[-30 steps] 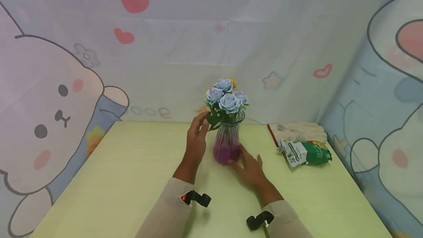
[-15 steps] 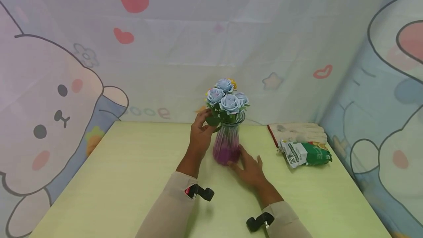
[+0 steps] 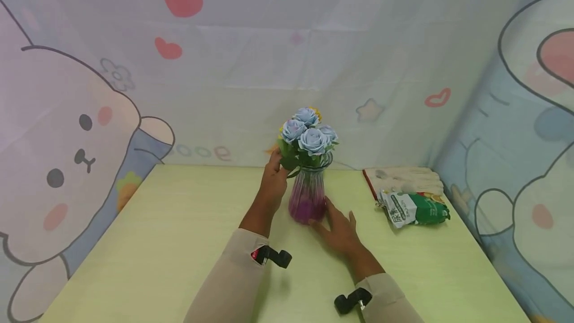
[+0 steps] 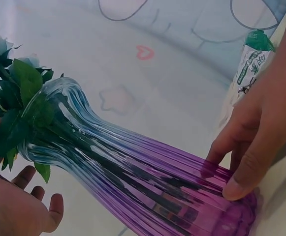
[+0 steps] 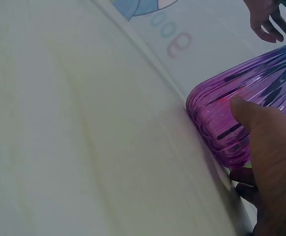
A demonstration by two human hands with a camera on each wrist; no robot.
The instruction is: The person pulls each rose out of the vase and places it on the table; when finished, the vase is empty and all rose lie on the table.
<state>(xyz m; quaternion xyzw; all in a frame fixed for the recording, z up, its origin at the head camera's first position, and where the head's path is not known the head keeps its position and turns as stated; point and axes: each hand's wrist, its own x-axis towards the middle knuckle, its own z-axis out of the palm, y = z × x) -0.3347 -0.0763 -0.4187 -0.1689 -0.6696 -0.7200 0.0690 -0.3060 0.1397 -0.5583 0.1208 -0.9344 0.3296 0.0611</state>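
A ribbed glass vase (image 3: 307,197), clear at the flared neck and purple toward the base, stands upright on the table. It holds light blue roses (image 3: 313,141) with green leaves, and a bit of a yellow flower (image 3: 317,112) shows behind them. My left hand (image 3: 273,186) is at the left side of the bouquet, pinching a green leaf (image 4: 9,132) close to the vase rim; its other fingers are loosely bent. Low on the vase, my right hand (image 3: 342,231) grips the purple base, with the thumb (image 5: 246,110) on one side and fingers on the other.
At the right back of the pale yellow table (image 3: 197,233) lie a green and white packet (image 3: 414,208) and a cream-coloured flat item (image 3: 403,179) with a dark red edge. A printed cloth backdrop (image 3: 251,64) hangs behind the table.
My left hand has moved slightly right and in to the foliage, and the leaf at its fingers has turned upward. My right hand and the vase have stayed in place.
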